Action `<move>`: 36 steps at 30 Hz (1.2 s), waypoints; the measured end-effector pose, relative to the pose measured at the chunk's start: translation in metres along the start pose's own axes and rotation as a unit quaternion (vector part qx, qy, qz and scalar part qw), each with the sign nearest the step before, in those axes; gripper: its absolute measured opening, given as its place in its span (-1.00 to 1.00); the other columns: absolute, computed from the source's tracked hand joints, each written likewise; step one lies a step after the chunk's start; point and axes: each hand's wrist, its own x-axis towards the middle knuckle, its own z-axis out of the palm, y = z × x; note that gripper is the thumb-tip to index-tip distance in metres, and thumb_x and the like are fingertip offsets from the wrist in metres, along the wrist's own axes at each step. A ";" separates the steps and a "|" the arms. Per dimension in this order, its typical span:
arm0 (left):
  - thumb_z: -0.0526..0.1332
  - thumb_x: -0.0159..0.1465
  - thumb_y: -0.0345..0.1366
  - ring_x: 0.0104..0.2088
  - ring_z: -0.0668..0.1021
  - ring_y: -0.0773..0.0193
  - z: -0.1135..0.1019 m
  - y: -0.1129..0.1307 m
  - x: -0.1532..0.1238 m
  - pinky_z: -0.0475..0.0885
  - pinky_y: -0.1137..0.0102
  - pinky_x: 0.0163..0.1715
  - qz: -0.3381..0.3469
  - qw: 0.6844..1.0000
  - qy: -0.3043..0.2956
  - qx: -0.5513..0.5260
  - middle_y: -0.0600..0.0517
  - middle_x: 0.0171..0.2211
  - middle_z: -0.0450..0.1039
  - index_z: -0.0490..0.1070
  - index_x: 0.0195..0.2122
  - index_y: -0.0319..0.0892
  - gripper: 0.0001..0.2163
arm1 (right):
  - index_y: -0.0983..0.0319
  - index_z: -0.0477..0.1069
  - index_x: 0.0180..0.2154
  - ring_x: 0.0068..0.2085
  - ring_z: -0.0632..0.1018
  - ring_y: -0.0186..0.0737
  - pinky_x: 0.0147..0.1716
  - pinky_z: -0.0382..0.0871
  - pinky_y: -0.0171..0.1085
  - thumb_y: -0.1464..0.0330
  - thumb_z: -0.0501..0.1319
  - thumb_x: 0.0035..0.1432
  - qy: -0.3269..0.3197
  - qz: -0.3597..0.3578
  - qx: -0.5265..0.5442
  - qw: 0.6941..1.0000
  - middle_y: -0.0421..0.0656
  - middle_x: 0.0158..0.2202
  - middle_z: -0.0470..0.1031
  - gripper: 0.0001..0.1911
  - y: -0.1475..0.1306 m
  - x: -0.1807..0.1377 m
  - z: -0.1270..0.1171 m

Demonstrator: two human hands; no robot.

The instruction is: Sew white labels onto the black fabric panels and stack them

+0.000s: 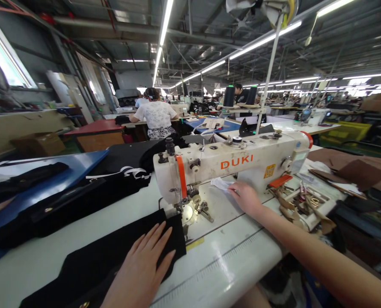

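Note:
My left hand (pixel 148 254) lies flat with its fingers stretched out on a black fabric piece (pixel 90 261), whose right end reaches the needle area of a white sewing machine (pixel 209 167). Under the machine's arm, my right hand (pixel 245 197) pinches a crumpled white piece (pixel 221 184), thin like tissue or cloth; which of the two I cannot tell. The white piece rests by the machine bed (pixel 217 209). Beside the needle, a metal guide attachment (pixel 205 210) sits on the bed.
More black fabric pieces (pixel 71 201) with metal eyelets lie at the left. A tray (pixel 321 205) with tools and brown scraps stands right of the machine. Brown material (pixel 360 175) lies farther right. Ahead, a person (pixel 156 113) sits facing away. A ruler strip (pixel 216 265) runs along the front edge.

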 end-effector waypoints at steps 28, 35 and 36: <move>0.04 0.35 -0.14 -0.01 0.56 0.10 -0.002 -0.003 -0.008 0.51 0.18 0.01 0.031 0.985 0.163 -0.041 -0.06 0.07 0.46 0.48 -0.06 -0.11 -0.70 | 0.27 0.38 -0.03 -0.13 0.51 -0.17 -0.15 0.47 -0.13 0.22 0.16 0.30 0.066 0.032 0.217 0.973 -0.09 -0.05 0.43 -0.69 -0.005 0.010 -0.018; 0.13 0.31 -0.28 0.04 0.52 0.10 -0.022 0.010 -0.010 0.44 0.21 0.08 0.056 0.972 0.222 -0.048 -0.11 0.09 0.43 0.36 0.08 -0.15 -0.68 | 0.27 0.45 -0.32 -0.34 0.50 -0.30 -0.30 0.41 -0.28 0.40 0.15 0.24 0.000 -0.002 0.262 0.965 -0.20 -0.37 0.50 -0.88 -0.039 -0.016 -0.030; 0.15 0.30 -0.31 0.05 0.51 0.10 -0.025 0.016 -0.010 0.42 0.21 0.09 0.073 0.969 0.231 -0.041 -0.11 0.09 0.43 0.34 0.11 -0.15 -0.66 | 0.26 0.44 -0.37 -0.35 0.50 -0.30 -0.31 0.39 -0.31 0.44 0.15 0.21 -0.036 -0.019 0.281 0.959 -0.21 -0.41 0.50 -0.87 -0.050 -0.025 -0.029</move>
